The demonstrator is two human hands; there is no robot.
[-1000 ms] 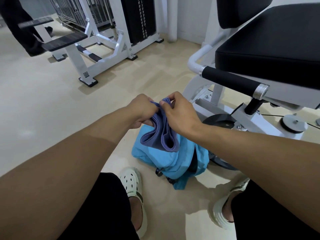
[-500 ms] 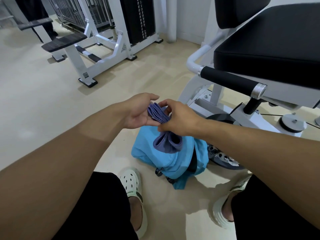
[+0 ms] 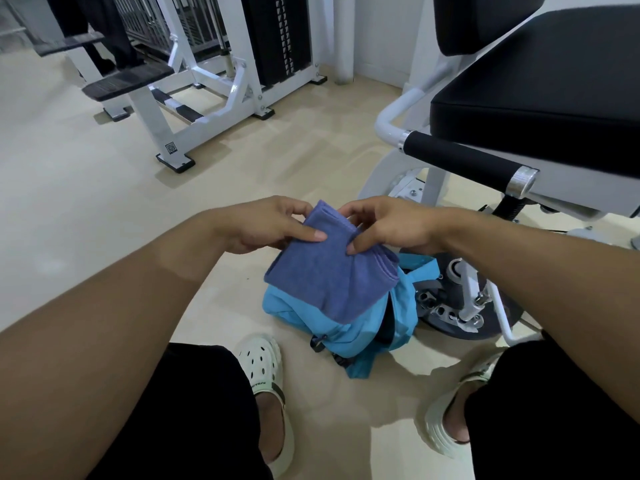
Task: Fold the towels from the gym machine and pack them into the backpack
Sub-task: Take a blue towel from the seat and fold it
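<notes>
Both hands are pinching the upper edge of a folded towel: the left hand is gripping its left upper corner with the thumb lying flat on the front face, and the right hand is gripping the right upper part, thumb pressing into the cloth and the other fingers curling behind it. The towel is looking dusty blue-violet with a fine terry nap, folded into a thick rectangular pad; several stacked layers are showing along its right side. It is hanging tilted, its lower end dropping down and to the right of the two grips.

Directly below the grip, a bright blue backpack is lying slumped on the pale beige floor, and a dark gap near the towel's lower right corner may be its opening, though the cloth is hiding most of it. The towel's lower edge is overlapping the backpack in this view; whether they are touching I cannot tell. Nearer than the grip, two white clogs are standing on either side of the backpack. To the right of the hands, a white gym machine with a black padded seat is rising, and farther beyond the hands a second white machine frame is standing against the wall.
</notes>
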